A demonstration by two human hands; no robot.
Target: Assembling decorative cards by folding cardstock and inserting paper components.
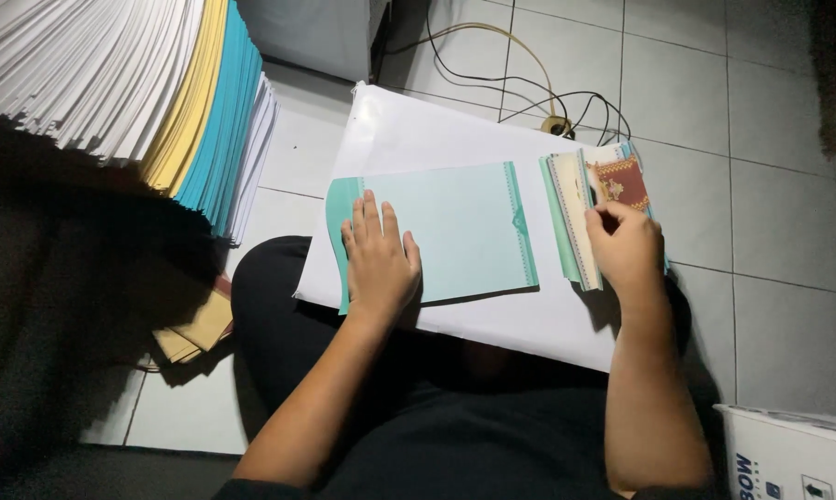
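Dark-clothed lap fills the lower frame. At centre, the left hand [378,262] lies flat, fingers spread, on a pale teal envelope [455,231] resting on a white sheet [418,130]. At right, the right hand [626,248] pinches a small card stack [580,208] whose maroon top card [622,181] sits just above the fingertips.

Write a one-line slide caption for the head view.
Left hand flat on a pale green card over a white sheet; right hand fingering a card stack.
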